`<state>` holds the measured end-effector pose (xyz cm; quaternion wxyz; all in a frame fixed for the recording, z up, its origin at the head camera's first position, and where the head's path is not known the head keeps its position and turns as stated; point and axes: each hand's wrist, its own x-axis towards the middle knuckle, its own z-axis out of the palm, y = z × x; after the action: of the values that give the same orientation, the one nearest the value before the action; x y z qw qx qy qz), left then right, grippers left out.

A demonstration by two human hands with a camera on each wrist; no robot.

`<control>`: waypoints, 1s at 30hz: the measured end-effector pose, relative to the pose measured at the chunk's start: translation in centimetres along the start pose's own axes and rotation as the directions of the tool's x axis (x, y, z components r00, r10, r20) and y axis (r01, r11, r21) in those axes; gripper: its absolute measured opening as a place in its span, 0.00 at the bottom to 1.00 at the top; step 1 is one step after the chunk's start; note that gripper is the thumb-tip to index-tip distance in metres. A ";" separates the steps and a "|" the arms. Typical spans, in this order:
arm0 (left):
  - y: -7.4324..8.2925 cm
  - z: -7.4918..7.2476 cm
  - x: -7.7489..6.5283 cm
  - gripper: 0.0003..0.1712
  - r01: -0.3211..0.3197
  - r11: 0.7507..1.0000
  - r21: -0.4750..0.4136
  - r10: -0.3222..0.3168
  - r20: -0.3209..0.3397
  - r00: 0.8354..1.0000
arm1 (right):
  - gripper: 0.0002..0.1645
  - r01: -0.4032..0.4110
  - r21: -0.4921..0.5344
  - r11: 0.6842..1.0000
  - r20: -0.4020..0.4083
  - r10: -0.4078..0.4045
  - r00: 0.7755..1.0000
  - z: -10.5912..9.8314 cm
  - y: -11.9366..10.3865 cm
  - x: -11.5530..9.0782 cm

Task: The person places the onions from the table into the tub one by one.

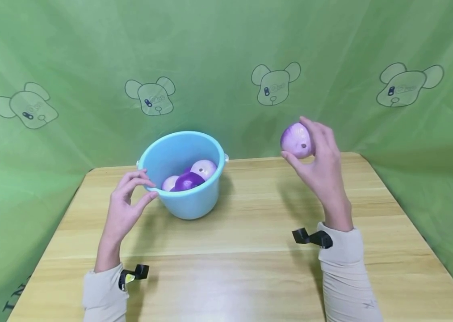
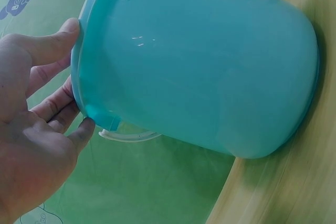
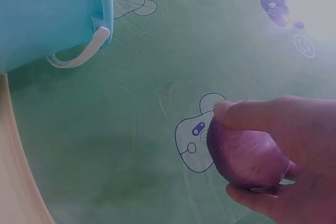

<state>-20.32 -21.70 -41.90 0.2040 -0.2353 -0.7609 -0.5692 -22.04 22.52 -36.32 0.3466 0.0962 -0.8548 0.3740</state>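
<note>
My right hand (image 1: 325, 165) holds a round purple onion (image 1: 295, 141) between thumb and fingers, raised above the table's back right. In the right wrist view, the onion (image 3: 244, 156) shows streaked purple skin. My left hand (image 1: 123, 208) pinches the near left rim of a light blue bucket (image 1: 190, 205). In the left wrist view, the thumb and fingertips meet the rim of the bucket (image 2: 199, 61). Inside the bucket lie several purple and pale round pieces, among them a pale onion (image 1: 203, 169) and a dark glossy purple one (image 1: 189, 181); their lower parts are hidden.
The bucket stands upright on a wooden table (image 1: 226, 277), back left of its middle. Its white handle (image 3: 84, 53) hangs down on the far side. A green curtain (image 1: 218, 53) with printed bear heads hangs close behind the table's back edge and along both sides.
</note>
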 end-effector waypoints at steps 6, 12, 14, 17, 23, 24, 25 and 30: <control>0.2 0.1 0.0 0.10 -0.001 1.000 -0.013 0.001 -0.005 1.000 | 0.50 -0.036 0.017 0.999 -0.019 0.036 0.999 0.3 -0.4 -0.1; 0.4 0.1 0.0 0.11 0.002 1.000 0.006 -0.002 -0.007 1.000 | 0.51 -0.063 0.030 0.998 -0.020 0.064 0.998 0.8 -1.1 -0.1; 0.9 0.2 0.1 0.11 -0.002 1.000 0.009 0.002 -0.004 1.000 | 0.51 -0.062 0.031 0.998 -0.012 0.062 0.998 1.0 -1.3 -0.1; 2.1 0.5 0.4 0.10 -0.013 1.000 0.008 0.013 0.002 1.000 | 0.51 -0.048 0.039 0.998 -0.007 0.048 0.999 1.2 -1.4 -0.1; 3.3 0.8 0.9 0.09 -0.017 1.000 -0.002 0.017 0.012 1.000 | 0.50 0.011 0.076 0.997 0.000 -0.011 1.000 2.1 -2.0 0.1; 3.4 0.7 0.9 0.09 -0.016 1.000 -0.003 0.016 0.011 1.000 | 0.50 0.028 0.080 0.996 0.002 -0.028 1.000 2.3 -2.1 0.1; 2.9 0.7 0.8 0.09 -0.017 1.000 -0.007 0.017 0.008 1.000 | 0.50 0.044 0.083 0.996 0.002 -0.044 0.999 2.6 -2.2 0.1; 0.6 0.0 0.1 0.11 -0.014 1.000 -0.011 0.014 -0.003 1.000 | 0.50 0.110 0.118 0.987 -0.002 -0.111 0.994 4.1 -3.0 -0.4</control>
<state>-20.06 -21.55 -41.33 0.2078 -0.2411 -0.7557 -0.5724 -22.60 17.48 -36.79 0.3584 0.1646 -0.8254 0.4039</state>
